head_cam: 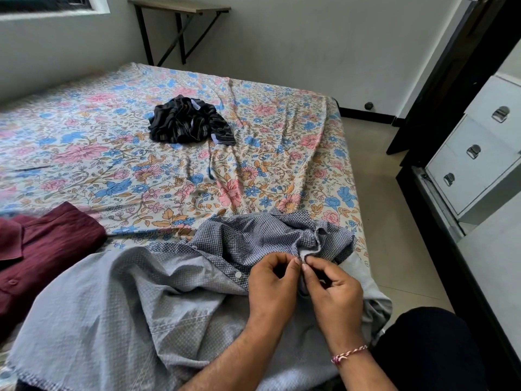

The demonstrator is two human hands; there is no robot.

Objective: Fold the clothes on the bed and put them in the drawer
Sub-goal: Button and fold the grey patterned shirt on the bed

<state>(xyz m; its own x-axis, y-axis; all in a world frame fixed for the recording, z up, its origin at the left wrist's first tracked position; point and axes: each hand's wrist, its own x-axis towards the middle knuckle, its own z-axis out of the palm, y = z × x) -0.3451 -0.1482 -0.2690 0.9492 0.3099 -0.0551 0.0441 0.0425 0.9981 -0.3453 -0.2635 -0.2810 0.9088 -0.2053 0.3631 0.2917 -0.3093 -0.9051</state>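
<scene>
Left hand (272, 280) and right hand (332, 289) pinching grey shirt (158, 300) placket near collar, fingertips touching; on floral bed (197, 176).

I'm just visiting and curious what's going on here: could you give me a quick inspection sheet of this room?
Surface: bed with floral sheet, wrinkled.
Job's things: blue patterned shirt unfolded at near edge; maroon shirt folded, left; dark striped garment crumpled mid-bed; white drawers right, closed.
Clutter: nothing seen.
Hands: left hand and right hand pinch the blue shirt's placket.
Cables: nothing seen.
Surroundings: wall shelf, window corner.
</scene>
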